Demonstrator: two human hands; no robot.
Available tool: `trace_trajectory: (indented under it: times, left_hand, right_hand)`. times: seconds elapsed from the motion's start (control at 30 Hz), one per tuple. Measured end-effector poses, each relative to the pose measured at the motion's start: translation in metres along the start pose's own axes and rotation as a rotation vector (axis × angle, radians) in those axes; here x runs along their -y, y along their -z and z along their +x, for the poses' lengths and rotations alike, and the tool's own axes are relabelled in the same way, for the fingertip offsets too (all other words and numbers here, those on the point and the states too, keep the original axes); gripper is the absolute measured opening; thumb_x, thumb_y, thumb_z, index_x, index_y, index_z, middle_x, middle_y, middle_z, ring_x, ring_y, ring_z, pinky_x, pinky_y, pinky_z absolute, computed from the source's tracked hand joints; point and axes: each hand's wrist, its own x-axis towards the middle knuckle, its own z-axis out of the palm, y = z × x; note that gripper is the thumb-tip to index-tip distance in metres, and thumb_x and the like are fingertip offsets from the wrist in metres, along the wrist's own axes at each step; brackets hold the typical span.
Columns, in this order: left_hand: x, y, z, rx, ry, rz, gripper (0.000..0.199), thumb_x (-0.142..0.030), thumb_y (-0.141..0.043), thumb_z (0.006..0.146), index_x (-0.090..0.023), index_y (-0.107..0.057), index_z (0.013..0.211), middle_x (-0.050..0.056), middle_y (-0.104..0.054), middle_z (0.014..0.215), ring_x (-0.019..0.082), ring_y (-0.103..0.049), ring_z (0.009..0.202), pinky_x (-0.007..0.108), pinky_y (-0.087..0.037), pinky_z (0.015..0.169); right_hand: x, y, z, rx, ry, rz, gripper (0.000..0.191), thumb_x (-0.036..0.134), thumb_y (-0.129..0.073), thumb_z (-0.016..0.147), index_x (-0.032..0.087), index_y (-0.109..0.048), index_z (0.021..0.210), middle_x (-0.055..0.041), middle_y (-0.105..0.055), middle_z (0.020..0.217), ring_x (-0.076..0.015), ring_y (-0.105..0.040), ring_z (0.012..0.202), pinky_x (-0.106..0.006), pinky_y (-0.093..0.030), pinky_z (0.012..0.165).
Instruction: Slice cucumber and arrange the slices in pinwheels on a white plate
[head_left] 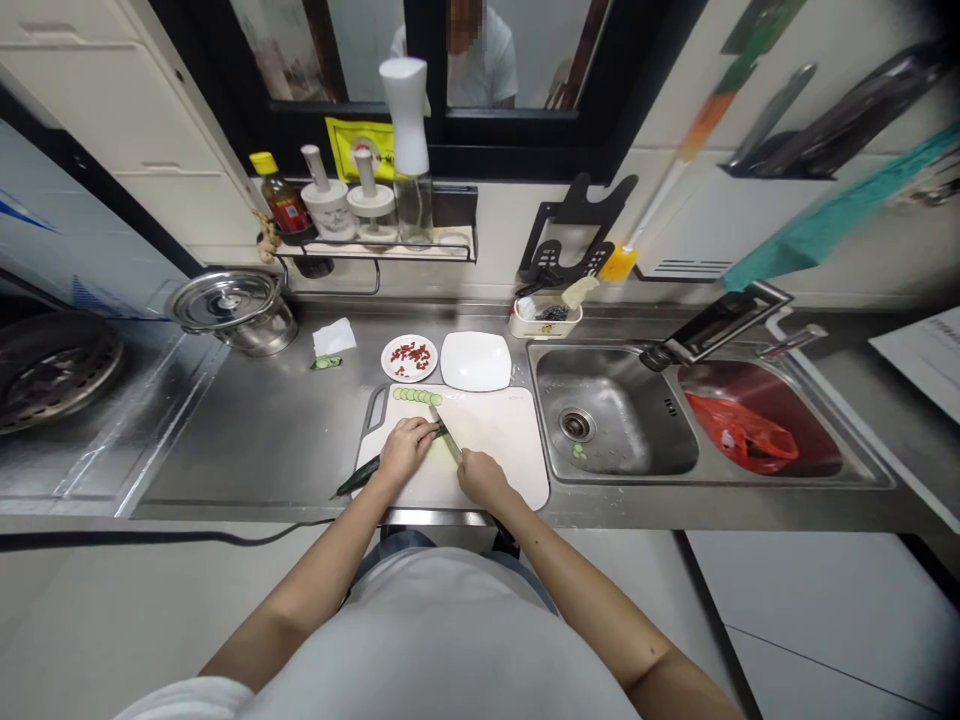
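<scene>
So the long dark-green cucumber [358,477] lies at a slant just left of bottom center in the frame, skin glossy and whole on the part that shows, its lower-left end tapering to a thin tip. That tip sticks out past the left edge of the white rectangular cutting board [510,430] with a grey handle. Thin pale-green cucumber slices [417,396] overlap in a neat row along the board's upper left.

Room-wise, the board's bottom edge sits near the front lip of the brushed stainless-steel counter [247,430]. The steel double-basin sink [541,400] is just right of the board, and above it a small round white plate [385,360] of chopped red bits and a white squarish dish [475,361] stand side by side. There's a wide stretch of bare steel to the left, and the board's right half shows plain white surface.

Grip: the left hand [406,447] is curled over the cucumber's upper-right end, fingers bunched together and holding it down. The right hand [481,478] is closed around the handle of a narrow metal-bladed knife [452,444] — blade angled up-left, tip near the last slice, edge right beside the left fingertips. Can't tell whether the blade touches the cucumber — too small.
</scene>
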Motion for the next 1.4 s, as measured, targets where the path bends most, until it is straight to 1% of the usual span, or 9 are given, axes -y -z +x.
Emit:
trace_trajectory:
  times: [0.23,0.47,0.7,0.93,1.03,1.27,1.4]
  left_hand:
    - [0.001,-0.001,0.0,-0.003,0.004,-0.001,0.024,-0.028,-0.051,0.094,-0.025,-0.069,0.108,0.005,-0.066,0.097,0.018,-0.056,0.092,0.032,-0.046,0.083]
    - [0.0,0.0,0.0,-0.007,0.015,-0.017,0.023,-0.028,-0.051,0.094,-0.025,-0.07,0.108,0.004,-0.067,0.097,0.018,-0.056,0.093,0.032,-0.046,0.084]
    - [-0.002,0.001,0.0,-0.002,0.02,-0.019,0.024,-0.028,-0.05,0.094,-0.025,-0.069,0.108,0.004,-0.067,0.098,0.019,-0.056,0.093,0.033,-0.047,0.085]
    - [-0.002,0.0,0.0,-0.007,0.028,-0.007,0.024,-0.028,-0.051,0.093,-0.025,-0.07,0.108,0.005,-0.067,0.098,0.019,-0.056,0.093,0.032,-0.047,0.084]
    - [-0.002,0.0,0.0,-0.01,0.033,-0.01,0.024,-0.028,-0.051,0.094,-0.025,-0.07,0.107,0.005,-0.067,0.099,0.019,-0.056,0.094,0.032,-0.047,0.085]
    - [-0.002,0.0,-0.001,-0.018,0.036,-0.026,0.024,-0.028,-0.051,0.094,-0.025,-0.07,0.107,0.004,-0.067,0.098,0.018,-0.056,0.094,0.032,-0.046,0.086]
    - [0.0,0.0,-0.001,-0.005,0.028,-0.015,0.024,-0.028,-0.05,0.094,-0.025,-0.07,0.107,0.004,-0.067,0.098,0.019,-0.056,0.095,0.033,-0.046,0.086]
  right_hand:
    - [0.003,-0.002,0.009,-0.017,0.007,0.009,0.035,0.01,-0.036,0.091,0.008,-0.06,0.117,-0.0171,-0.069,0.106,-0.0228,-0.064,0.101,-0.028,-0.045,0.082]
    - [-0.002,-0.008,0.008,-0.017,0.0,-0.008,0.033,0.011,-0.038,0.091,0.009,-0.061,0.115,-0.0178,-0.069,0.104,-0.023,-0.064,0.102,-0.028,-0.044,0.083]
    - [0.003,-0.008,0.017,-0.026,0.015,-0.019,0.034,0.01,-0.037,0.091,0.009,-0.06,0.116,-0.0181,-0.069,0.106,-0.0233,-0.063,0.102,-0.029,-0.044,0.084]
    - [-0.002,-0.017,0.01,-0.015,-0.011,-0.026,0.032,0.012,-0.036,0.093,0.008,-0.06,0.114,-0.0183,-0.069,0.103,-0.0235,-0.064,0.101,-0.029,-0.045,0.082]
    - [-0.001,-0.02,0.009,-0.027,-0.026,-0.028,0.032,0.011,-0.035,0.093,0.009,-0.059,0.114,-0.0181,-0.068,0.104,-0.0232,-0.064,0.101,-0.029,-0.045,0.081]
    - [0.012,-0.011,0.02,-0.039,-0.026,-0.007,0.033,0.01,-0.036,0.092,0.009,-0.058,0.116,-0.0184,-0.068,0.107,-0.0222,-0.064,0.103,-0.029,-0.046,0.082]
    - [0.013,-0.009,0.017,-0.03,-0.036,-0.003,0.034,0.009,-0.036,0.091,0.008,-0.059,0.116,-0.0186,-0.068,0.107,-0.0229,-0.064,0.104,-0.028,-0.046,0.082]
